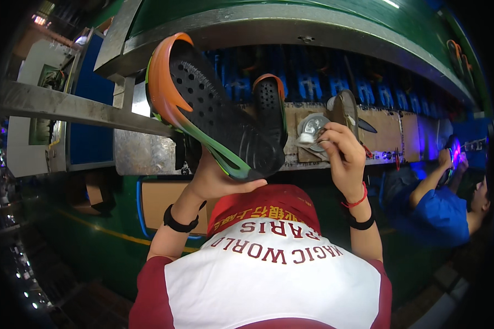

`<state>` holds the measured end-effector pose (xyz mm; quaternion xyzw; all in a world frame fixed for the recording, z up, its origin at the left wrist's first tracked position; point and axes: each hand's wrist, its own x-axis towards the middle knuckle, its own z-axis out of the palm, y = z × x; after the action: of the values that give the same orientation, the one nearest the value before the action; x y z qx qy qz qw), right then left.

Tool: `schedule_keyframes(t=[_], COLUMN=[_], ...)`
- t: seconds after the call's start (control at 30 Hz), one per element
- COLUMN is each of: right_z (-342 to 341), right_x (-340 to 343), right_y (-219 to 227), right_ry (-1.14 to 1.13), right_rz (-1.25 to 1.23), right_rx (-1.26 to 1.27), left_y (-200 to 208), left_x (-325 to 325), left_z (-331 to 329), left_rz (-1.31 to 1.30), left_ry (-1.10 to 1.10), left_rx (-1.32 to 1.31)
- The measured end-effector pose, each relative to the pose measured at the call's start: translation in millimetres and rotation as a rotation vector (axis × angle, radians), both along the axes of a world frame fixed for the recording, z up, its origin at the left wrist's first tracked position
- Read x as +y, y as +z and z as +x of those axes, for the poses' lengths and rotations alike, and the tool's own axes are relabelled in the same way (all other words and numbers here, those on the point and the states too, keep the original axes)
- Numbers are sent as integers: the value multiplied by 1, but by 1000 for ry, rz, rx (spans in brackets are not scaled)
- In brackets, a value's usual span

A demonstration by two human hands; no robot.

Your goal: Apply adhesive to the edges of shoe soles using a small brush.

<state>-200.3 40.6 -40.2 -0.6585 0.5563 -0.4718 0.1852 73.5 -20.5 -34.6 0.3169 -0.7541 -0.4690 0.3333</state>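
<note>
Left hand [217, 178] clamped on an orange-green-black shoe [217, 107], which extends beyond it. Right hand [343, 153], off to its right, fingertips bunched at a grey dish [313, 122]; can't tell what's pinched. Second shoe [268, 101] beyond left hand, unheld. Looks mid-job from here: one shoe in hand, one waiting.

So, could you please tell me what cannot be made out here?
All in the head view:
- Left hand: most of its fingers are hidden behind the held shoe.
- Right hand: anything between its fingertips is too small to tell.
- Second shoe: its lower end is partly covered by the held shoe.
- Co-worker: purple glare blurs what they hold.
</note>
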Motion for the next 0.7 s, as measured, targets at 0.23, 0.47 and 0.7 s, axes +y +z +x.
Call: schedule_keyframes(t=[0.23,0.47,0.7], right_z=[10,6,3], right_x=[-8,-9,-9], right_y=[24,33,35], right_ry=[152,227,274], right_rz=[-76,-13,80], right_rx=[121,174,116], left_y=[17,17,15], left_x=[9,20,21], left_z=[-18,-14,-10], left_rz=[-52,578,430], left_ry=[-78,-118,-131], left_rx=[14,22,-14])
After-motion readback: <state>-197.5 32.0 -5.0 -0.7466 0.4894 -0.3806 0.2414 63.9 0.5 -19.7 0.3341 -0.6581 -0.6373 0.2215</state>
